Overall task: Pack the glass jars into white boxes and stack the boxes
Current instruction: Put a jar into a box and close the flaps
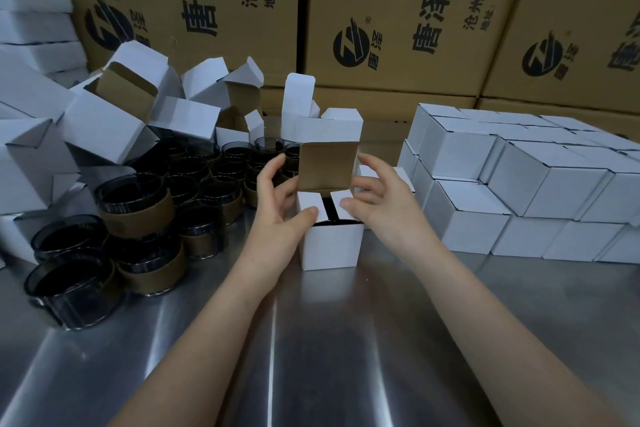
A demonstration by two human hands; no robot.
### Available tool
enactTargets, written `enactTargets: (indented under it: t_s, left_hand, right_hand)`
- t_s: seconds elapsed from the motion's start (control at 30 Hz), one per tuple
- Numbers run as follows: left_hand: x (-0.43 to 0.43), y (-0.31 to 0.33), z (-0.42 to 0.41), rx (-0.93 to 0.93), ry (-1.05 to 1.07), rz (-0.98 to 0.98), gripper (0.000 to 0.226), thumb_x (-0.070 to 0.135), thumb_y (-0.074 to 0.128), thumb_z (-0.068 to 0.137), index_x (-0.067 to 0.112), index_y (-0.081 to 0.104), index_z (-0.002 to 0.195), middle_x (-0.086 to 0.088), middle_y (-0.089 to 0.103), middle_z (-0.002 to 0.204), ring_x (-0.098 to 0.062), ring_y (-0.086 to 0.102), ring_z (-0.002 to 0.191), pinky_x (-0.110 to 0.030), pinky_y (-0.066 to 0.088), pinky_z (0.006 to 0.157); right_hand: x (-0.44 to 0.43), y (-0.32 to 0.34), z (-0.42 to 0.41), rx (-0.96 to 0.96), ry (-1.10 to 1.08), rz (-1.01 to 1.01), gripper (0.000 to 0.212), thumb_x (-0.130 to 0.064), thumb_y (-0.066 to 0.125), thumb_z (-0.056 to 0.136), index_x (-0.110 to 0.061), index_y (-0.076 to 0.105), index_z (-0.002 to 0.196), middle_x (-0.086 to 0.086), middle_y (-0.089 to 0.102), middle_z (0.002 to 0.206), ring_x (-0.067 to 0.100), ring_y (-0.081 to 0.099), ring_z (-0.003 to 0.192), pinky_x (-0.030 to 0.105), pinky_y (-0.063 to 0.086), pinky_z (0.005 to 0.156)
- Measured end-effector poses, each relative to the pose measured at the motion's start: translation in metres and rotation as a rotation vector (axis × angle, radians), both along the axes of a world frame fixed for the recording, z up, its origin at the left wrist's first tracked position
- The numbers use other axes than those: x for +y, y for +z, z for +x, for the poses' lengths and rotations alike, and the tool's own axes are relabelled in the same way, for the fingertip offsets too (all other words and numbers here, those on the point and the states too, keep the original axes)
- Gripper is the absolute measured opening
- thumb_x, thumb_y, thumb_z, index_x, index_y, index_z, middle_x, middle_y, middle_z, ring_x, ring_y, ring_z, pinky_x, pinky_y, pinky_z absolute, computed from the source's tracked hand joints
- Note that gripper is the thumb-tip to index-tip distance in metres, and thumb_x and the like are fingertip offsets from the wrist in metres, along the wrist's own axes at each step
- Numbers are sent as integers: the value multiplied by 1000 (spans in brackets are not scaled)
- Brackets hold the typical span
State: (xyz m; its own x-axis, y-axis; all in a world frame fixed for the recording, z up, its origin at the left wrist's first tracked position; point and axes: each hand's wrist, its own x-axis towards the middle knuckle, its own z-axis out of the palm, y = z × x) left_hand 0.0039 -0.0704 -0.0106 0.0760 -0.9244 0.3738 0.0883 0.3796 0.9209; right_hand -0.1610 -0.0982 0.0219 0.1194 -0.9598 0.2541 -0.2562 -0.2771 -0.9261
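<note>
Closing step: your left hand (277,215) and right hand (384,204), fingers spread, press 2 side flaps (307,202) of the white box (330,246); next, tuck the lid flap (327,166) between them.

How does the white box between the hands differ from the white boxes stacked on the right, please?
The single box is open, lid flap upright, brown inside; the stacked boxes are closed. It stands alone on the table; they sit packed in two layers. Both are white.
</note>
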Motion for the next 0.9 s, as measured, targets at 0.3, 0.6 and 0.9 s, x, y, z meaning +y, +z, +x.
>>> enactTargets:
  t_s: [0.3, 0.6, 0.9]
  left_hand:
    - [0, 1, 0, -24, 24, 13, 43, -6, 59, 91, 26, 52, 119, 6, 61, 125, -7, 58, 118, -28, 48, 101]
    - [1, 4, 0, -71, 11, 77, 26, -3, 57, 92, 19, 70, 94, 15, 56, 128, 1, 51, 123, -30, 43, 105]
    - [7, 4, 4, -71, -49, 109, 36, 30, 45, 86, 17, 78, 93, 16, 51, 141, -4, 45, 132, -27, 40, 108]
  right_hand:
    - [-2, -2, 1, 48, 2, -76, 36, -5, 65, 89, -37, 57, 103, -18, 64, 103, -3, 62, 97, 12, 49, 83]
    - [-8, -1, -7, 170, -12, -35, 49, 11, 38, 88, -21, 73, 99, -22, 64, 99, -1, 60, 100, 15, 47, 92]
    - [-3, 4, -20, 212, 168, 28, 20, -22, 60, 93, -29, 75, 104, -16, 57, 134, -5, 52, 121, 24, 43, 102]
